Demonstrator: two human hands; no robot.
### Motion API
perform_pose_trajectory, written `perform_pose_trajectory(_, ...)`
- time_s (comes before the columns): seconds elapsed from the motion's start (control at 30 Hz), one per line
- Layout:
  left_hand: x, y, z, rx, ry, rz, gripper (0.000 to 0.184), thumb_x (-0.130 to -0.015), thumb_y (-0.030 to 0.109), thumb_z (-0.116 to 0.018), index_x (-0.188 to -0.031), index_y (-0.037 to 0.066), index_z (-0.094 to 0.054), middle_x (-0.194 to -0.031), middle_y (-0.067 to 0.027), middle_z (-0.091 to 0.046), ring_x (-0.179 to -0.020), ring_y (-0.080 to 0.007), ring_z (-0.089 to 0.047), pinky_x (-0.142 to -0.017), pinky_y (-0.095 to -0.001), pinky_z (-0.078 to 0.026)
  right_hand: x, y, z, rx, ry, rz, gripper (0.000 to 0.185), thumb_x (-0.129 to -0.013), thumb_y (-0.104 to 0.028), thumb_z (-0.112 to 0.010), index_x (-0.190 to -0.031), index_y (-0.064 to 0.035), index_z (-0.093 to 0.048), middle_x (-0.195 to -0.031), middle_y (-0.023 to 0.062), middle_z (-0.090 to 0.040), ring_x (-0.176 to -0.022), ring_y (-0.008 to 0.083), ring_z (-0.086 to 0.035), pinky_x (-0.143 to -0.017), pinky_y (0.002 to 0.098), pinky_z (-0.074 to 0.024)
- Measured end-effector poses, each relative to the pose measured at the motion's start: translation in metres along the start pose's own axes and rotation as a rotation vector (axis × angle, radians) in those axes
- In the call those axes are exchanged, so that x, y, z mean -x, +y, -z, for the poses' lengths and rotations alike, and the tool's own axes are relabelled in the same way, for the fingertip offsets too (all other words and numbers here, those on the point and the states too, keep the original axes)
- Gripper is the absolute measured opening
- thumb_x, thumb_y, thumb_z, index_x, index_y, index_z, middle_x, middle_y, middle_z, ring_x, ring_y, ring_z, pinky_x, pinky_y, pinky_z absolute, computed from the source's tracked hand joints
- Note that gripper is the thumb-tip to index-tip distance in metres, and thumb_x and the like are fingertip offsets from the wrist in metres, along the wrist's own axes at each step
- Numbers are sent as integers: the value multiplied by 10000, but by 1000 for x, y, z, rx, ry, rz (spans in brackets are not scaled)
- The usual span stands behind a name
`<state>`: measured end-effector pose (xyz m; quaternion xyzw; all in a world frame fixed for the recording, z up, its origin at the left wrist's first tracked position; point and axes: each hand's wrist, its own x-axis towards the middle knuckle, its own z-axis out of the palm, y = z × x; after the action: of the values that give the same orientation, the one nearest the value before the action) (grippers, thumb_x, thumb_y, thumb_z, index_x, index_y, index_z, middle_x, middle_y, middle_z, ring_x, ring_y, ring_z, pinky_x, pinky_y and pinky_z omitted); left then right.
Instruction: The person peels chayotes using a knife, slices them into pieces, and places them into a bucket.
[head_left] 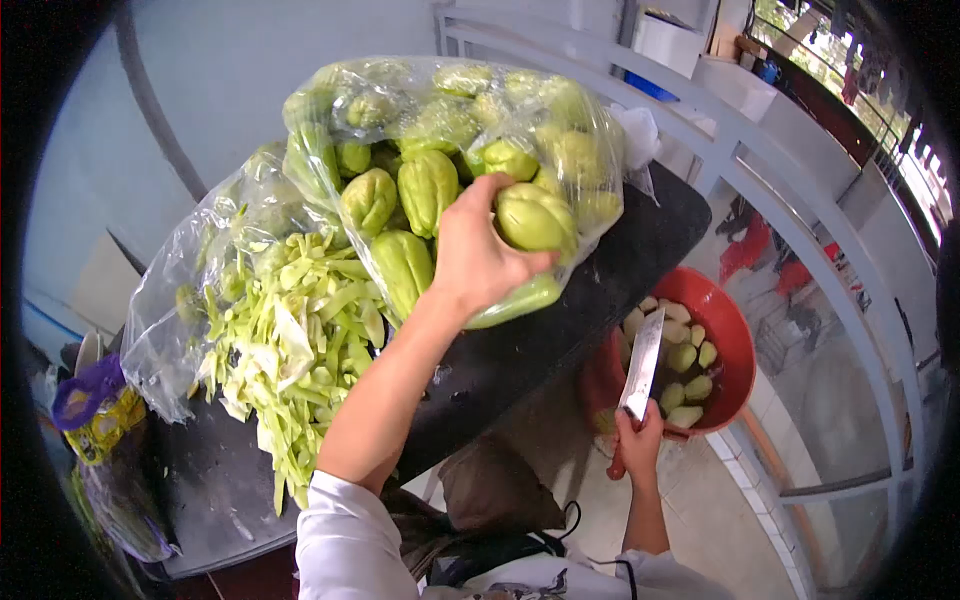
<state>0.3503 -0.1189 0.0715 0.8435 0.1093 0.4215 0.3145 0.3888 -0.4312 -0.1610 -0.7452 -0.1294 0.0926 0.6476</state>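
My left hand (478,248) is wrapped round a green chayote (535,217) at the mouth of a clear plastic bag (590,130) full of chayotes. My right hand (643,435) grips the handle of a large knife (642,365), its blade pointing up and away over the near side of a red bucket (738,345). Peeled pieces (682,357) lie inside the bucket. A heap of green peelings (310,340) is left of the bag, partly on another clear plastic bag (165,300).
The bags rest on a black table (500,370). A grey metal railing (715,150) curves round the right side, beyond the bucket. At the far left is a purple and yellow package (100,405). Dark cloth (500,485) lies below the table's edge.
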Motion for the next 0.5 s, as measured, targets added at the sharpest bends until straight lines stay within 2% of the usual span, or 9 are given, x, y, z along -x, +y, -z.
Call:
perform_pose_trajectory(0.1,3,9,0,-9,-3,-86,714,-518,242,-883,-1112,-24,-592,-974,-178,-681,-921,-257,-674,-861,-348,-525,2,11,4,45,18,-33,182,-882,-78,-675,-995,-38,-538,-759,6,-562,-552,68,-508,-484,241,-417)
perform_pose_trajectory(0.17,-8,7,15,14,-66,159,719,-514,236,-888,-1112,-27,-588,-979,-170,-677,-917,-251,-671,-841,-348,-532,6,0,2,23,-4,-75,190,-878,-81,-681,-997,-36,-539,-745,1,-555,-552,67,-507,-482,243,-418)
perform_pose_trajectory(0.23,-13,-2,37,-32,118,122,720,-519,247,-874,-1107,-39,-572,-933,-193,-678,-857,-288,-682,-797,-368,-547,4,-8,-6,94,51,96,194,-884,-88,-680,-1004,-41,-535,-710,-1,-549,-512,73,-500,-451,251,-410)
perform_pose_trajectory(0.27,-14,-2,55,-9,169,199,740,-534,256,-888,-1122,-53,-561,-940,-181,-682,-859,-274,-686,-789,-357,-554,9,-21,-8,21,25,-32,204,-893,-90,-674,-1022,-44,-523,-682,-1,-540,-478,82,-495,-421,259,-402)
perform_pose_trajectory(0.3,-17,-17,71,117,200,255,729,-585,260,-887,-1152,-45,-546,-955,-158,-681,-844,-254,-690,-764,-360,-567,11,-13,-9,14,22,-36,204,-893,-90,-674,-1022,-44,-523,-682,-1,-540,-478,82,-495,-421,259,-402)
perform_pose_trajectory(0.37,-14,-20,104,631,181,506,660,-684,254,-854,-1189,-21,-530,-1017,-133,-667,-891,-240,-681,-752,-390,-579,5,3,-6,19,-38,6,201,-897,-80,-665,-1019,-49,-508,-679,4,-541,-475,85,-504,-411,260,-404)
perform_pose_trajectory(0.4,-8,-24,118,623,208,501,660,-684,254,-854,-1189,-21,-530,-1017,-133,-667,-891,-240,-681,-752,-390,-579,8,-14,-13,1,-50,-72,176,-924,-85,-632,-1011,-53,-483,-682,13,-546,-469,90,-498,-405,263,-410)
perform_pose_trajectory(0.47,12,-36,146,810,187,601,482,-856,267,-715,-1212,-5,-537,-1153,-148,-635,-1017,-257,-653,-795,-426,-594,4,-12,-16,-82,-57,-64,157,-945,-98,-607,-1011,-57,-471,-689,21,-548,-466,91,-490,-404,263,-413)
perform_pose_trajectory(0.5,24,-43,160,796,212,595,482,-856,267,-715,-1212,-5,-537,-1153,-148,-635,-1017,-257,-653,-795,-426,-594,3,-12,-20,-164,-34,-73,140,-965,-111,-582,-1011,-60,-459,-696,28,-550,-463,93,-483,-402,264,-416)
